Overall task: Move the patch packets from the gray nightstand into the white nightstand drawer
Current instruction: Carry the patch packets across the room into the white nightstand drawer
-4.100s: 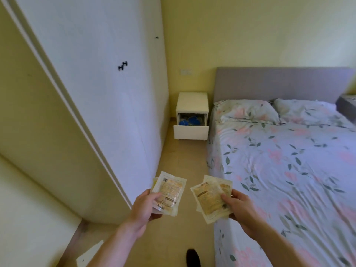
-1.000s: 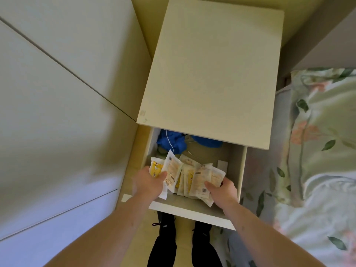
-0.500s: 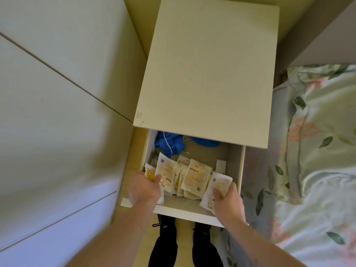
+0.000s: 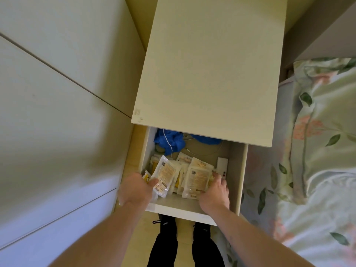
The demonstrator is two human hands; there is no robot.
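Observation:
The white nightstand (image 4: 212,74) stands below me with its drawer (image 4: 237,170) pulled open. Several beige and yellow patch packets lie in the drawer's front half. My left hand (image 4: 134,189) sits at the drawer's front left and grips a clear-edged packet bundle (image 4: 165,173) with the thumb on top. At the front right, my right hand (image 4: 215,191) holds a beige packet (image 4: 198,178) by its lower right edge, fingers curled at its side. That packet rests on the pile inside the drawer. The gray nightstand is out of view.
A blue cloth (image 4: 169,141) and a thin white cable (image 4: 167,140) lie at the back of the drawer, a small white device (image 4: 222,166) by its right wall. A white wardrobe (image 4: 57,93) is close on the left, the floral bed (image 4: 317,151) on the right. My legs (image 4: 165,245) stand under the drawer front.
I walked from the room's far side to the nightstand. In the last second both hands lowered packets into the drawer; the right hand's packet moved left onto the pile.

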